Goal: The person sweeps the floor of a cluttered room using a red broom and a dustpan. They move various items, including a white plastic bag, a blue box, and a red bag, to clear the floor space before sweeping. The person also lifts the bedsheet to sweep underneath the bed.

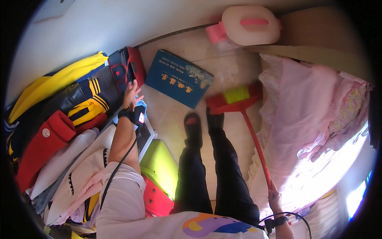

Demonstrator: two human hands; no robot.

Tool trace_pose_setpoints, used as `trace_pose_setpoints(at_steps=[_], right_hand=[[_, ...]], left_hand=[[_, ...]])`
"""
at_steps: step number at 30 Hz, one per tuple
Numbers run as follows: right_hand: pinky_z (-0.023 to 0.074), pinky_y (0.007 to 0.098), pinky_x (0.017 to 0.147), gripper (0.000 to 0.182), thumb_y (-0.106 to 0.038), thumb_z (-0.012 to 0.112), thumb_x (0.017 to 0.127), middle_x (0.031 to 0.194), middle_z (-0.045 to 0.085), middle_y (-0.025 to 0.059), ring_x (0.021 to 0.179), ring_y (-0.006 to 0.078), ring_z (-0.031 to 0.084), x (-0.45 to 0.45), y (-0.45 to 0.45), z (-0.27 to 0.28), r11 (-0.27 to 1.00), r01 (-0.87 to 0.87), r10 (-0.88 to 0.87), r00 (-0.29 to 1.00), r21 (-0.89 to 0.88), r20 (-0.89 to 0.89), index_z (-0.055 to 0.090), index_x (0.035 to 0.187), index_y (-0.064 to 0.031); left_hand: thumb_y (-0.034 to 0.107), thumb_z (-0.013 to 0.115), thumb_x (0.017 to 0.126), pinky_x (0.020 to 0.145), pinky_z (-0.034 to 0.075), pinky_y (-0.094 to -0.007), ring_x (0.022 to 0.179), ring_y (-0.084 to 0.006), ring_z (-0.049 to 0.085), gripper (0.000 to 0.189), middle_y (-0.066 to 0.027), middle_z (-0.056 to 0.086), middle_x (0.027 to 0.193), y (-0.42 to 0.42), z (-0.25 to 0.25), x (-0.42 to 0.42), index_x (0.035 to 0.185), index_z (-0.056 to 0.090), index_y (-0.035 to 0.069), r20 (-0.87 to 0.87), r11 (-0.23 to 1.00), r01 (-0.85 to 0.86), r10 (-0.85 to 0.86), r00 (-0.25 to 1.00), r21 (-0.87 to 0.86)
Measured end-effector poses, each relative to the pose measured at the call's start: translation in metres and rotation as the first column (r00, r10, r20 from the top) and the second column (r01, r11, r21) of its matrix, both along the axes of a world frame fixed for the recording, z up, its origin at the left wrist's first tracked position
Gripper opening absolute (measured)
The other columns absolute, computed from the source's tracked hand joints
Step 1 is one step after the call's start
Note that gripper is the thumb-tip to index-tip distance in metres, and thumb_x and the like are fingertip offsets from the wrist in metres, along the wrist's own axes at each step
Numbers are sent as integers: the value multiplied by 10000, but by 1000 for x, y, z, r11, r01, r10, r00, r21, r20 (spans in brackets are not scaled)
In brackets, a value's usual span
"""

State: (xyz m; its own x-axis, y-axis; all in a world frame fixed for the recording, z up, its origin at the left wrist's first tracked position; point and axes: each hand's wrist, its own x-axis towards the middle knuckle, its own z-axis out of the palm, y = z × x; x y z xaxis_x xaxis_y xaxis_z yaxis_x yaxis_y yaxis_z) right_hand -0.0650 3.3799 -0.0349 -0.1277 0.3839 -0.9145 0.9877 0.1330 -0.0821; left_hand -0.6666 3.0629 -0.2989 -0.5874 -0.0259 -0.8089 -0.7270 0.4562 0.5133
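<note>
My right hand [274,195] grips the red handle of a broom [256,140]. The broom's wide head, with red and yellow-green bristles [236,95], is on the tiled floor just beyond my feet. To the left, my left hand [131,94] is stretched out with its fingers apart and nothing visibly held. It is just in front of a dark blue and red bag [121,70] with red handles; whether it touches the bag is unclear. A dark blue flat box [180,78] with gold writing lies on the floor to the right of that hand.
Folded clothes [59,143] are heaped along the left side. Beside my legs are a lime-green case [158,164] and a red container [156,197]. On the right is a bed with a pink frilled cover [301,98]. A lidded pink-and-white container [250,27] stands by the wall.
</note>
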Motion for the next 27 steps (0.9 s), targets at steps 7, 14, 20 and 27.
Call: trace_pose_setpoints(at_steps=[7,14,20,27], right_hand=[[434,333,499,466,-104,446,853,577,487,120,503,189,525,9,-6,-3,999,-24,26,998,47,-60,402,1317,-110],[456,333,502,459,-106,454,857,587,518,122,512,199,548,1,-22,2,998,-15,19,998,68,-53,406,1313,-114],[455,317,507,441,-92,454,857,589,522,108,503,183,537,-18,-49,6,992,23,-16,998,126,-62,430,1298,-102],[480,392,574,425,-94,489,842,782,580,245,671,344,622,-81,-96,22,982,9,-17,999,188,42,463,1264,-128]], left_hand=[[487,563,817,913,399,-517,1252,-326,333,859,-136,209,1422,7,-2,-8,1403,81,84,27,1000,-9,9,1000,-2],[471,567,823,910,391,-526,1242,-326,351,836,-139,257,1400,6,-1,-15,1399,107,78,8,999,11,-12,1000,48],[441,594,817,910,390,-526,1222,-331,380,808,-142,344,1353,10,-16,-5,1394,154,86,13,994,110,-110,994,30],[337,612,832,883,429,-436,1173,-233,430,639,-59,428,1282,57,-22,-6,1360,312,137,-63,949,290,-284,957,124]])
